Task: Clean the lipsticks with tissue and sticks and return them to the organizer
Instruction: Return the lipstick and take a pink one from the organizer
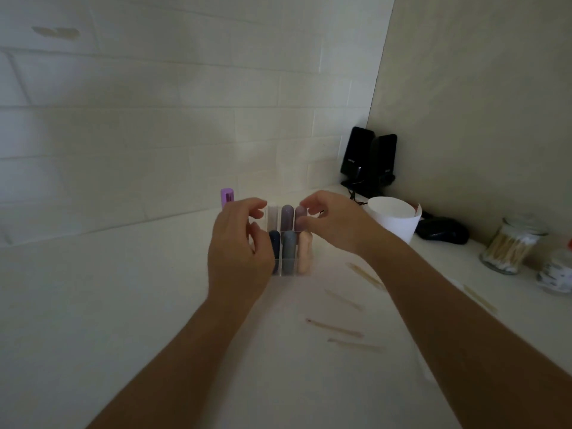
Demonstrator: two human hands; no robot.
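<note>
A clear organizer stands toward the tabletop's back edge. It holds five lipsticks upright in separate compartments: purple and a mauve lipstick behind, dark blue, grey and peach in front. The left grip, fingers curled, covers its left side. The right grip has its fingertips at the mauve lipstick's top. Whether either holds anything cannot be told. A glass jar at the right edge holds cotton swabs.

a: organizer?
b: clear organizer, upright. back row: mauve lipstick, dusty-mauve lipstick. front row: navy lipstick, grey lipstick, peach lipstick.
a: outside it?
b: purple lipstick standing behind-left; wooden sticks flat, scattered right.
</note>
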